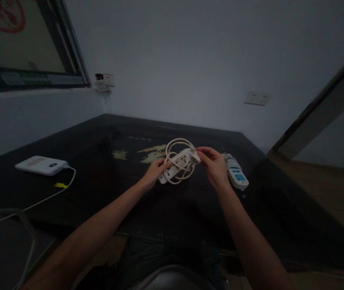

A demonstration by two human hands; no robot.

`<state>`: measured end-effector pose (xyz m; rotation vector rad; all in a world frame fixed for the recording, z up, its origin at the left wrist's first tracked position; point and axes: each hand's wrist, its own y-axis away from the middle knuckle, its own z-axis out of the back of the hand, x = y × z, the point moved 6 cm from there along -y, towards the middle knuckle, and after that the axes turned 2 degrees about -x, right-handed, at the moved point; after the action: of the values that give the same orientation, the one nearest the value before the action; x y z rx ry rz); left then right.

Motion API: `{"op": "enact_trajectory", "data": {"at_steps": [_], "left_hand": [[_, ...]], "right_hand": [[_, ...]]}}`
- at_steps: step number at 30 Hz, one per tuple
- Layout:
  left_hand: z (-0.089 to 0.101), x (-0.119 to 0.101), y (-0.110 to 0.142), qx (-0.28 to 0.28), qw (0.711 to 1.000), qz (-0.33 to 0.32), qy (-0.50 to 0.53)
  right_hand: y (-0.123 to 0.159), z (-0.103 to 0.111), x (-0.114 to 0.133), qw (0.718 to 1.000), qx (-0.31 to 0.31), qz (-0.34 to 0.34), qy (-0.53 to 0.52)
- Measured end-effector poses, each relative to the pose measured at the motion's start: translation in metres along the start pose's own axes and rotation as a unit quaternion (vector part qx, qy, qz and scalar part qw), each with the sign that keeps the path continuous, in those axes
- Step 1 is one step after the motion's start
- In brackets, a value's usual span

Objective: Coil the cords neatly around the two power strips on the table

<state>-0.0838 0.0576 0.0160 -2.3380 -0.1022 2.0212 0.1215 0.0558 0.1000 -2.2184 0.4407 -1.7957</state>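
Note:
A white power strip [183, 159] with its cord [175, 141] looped loosely around it is held above the dark table. My left hand [154, 172] grips its near left end, thumb on top. At the far right end my right hand [212, 163] pinches the white plug [195, 157] of the cord between thumb and fingers. Just right of that hand, a second power strip [237, 177] with blue sockets lies on the table, its cord wound around its far end.
A white box-like device [41, 165] with a cable lies on the table [99, 189] at left, near a yellow tag [61, 185]. Wall sockets [257, 98] are at the back right, and more sockets [104, 82] hang near the window.

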Motion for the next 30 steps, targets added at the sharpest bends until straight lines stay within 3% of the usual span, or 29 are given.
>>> {"op": "enact_trajectory", "data": {"at_steps": [4, 7, 12, 17, 30], "left_hand": [[0.001, 0.001, -0.001, -0.011, 0.997, 0.035, 0.064], [0.002, -0.002, 0.000, -0.031, 0.988, 0.068, 0.137], [0.001, -0.006, 0.002, -0.060, 0.969, 0.108, 0.213], [0.001, -0.007, 0.002, -0.060, 0.965, 0.121, 0.226], [0.002, -0.001, -0.005, -0.043, 0.956, 0.135, 0.256]], "right_hand": [[0.010, -0.020, 0.001, 0.995, 0.097, -0.002, 0.033], [0.020, -0.036, -0.002, 0.984, 0.151, 0.035, 0.082], [0.029, -0.044, -0.011, 0.962, 0.150, 0.129, 0.188], [0.035, -0.046, -0.013, 0.919, 0.156, 0.221, 0.286], [0.048, -0.053, -0.026, 0.830, 0.163, 0.348, 0.405]]}}
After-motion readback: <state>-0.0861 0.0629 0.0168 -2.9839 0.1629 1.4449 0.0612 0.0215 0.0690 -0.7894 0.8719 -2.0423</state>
